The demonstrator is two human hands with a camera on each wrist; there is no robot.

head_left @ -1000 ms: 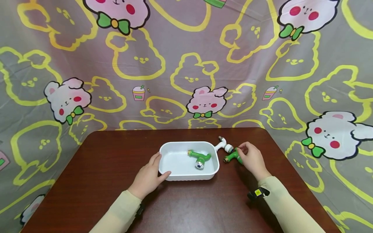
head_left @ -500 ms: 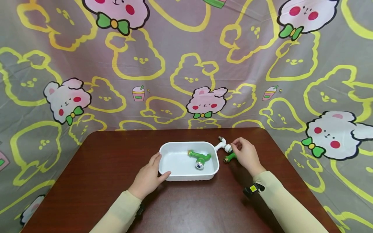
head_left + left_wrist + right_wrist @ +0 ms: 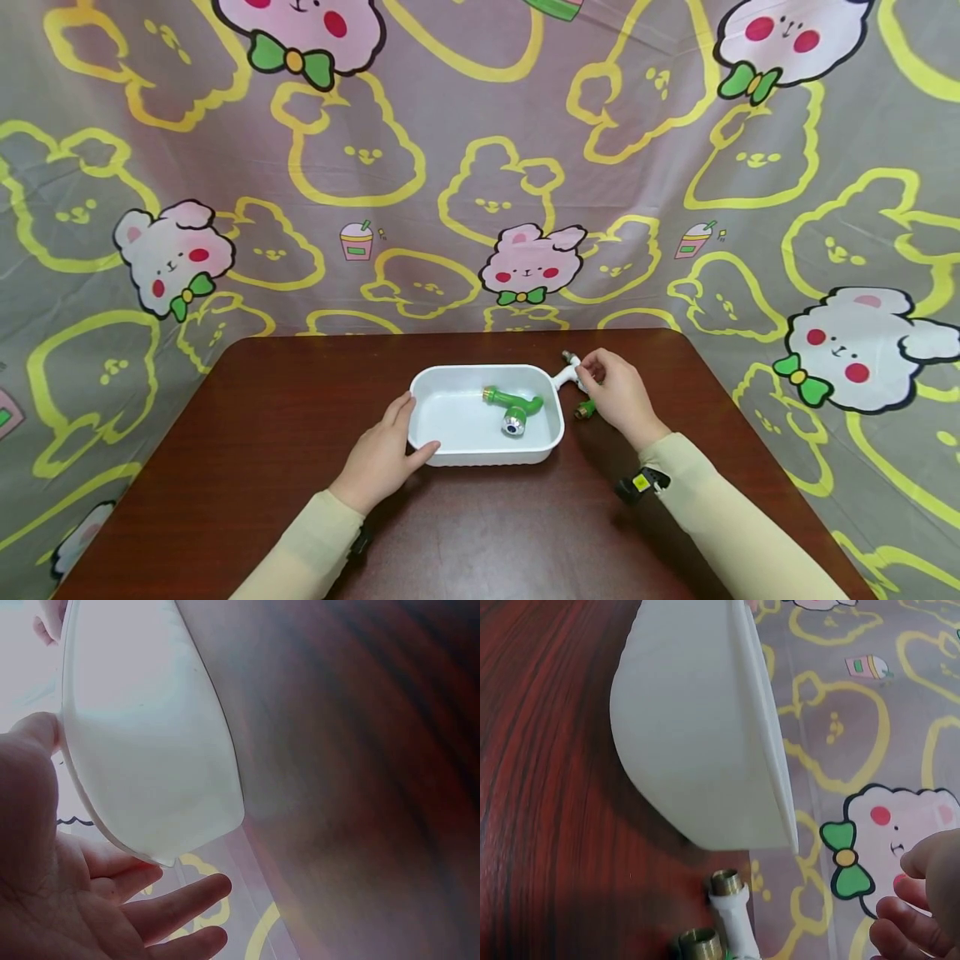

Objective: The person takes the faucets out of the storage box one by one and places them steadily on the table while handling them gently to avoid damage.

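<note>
A white rectangular tub (image 3: 450, 427) stands on the table, with a green faucet (image 3: 516, 413) lying inside it. My left hand (image 3: 378, 458) rests at the tub's left end, its thumb on the near rim and its fingers extended along the side. Over a white faucet (image 3: 565, 377) just right of the tub hovers my right hand (image 3: 621, 398), partly covering it. Its fingers are loosely bent; the right wrist view shows them apart from the faucets. A second green faucet (image 3: 586, 409) lies nearer the front, mostly hidden under that hand, with its brass thread (image 3: 700, 946) showing.
The dark wooden table (image 3: 480, 525) has its back edge close behind the tub. A cartoon-print cloth (image 3: 435, 167) hangs around the back and sides. Both forearms come in from the front, wearing pale sleeves.
My right hand has moved left and slightly back, from the second green faucet to above the white one. The left hand, tub and faucets have stayed where they were.
</note>
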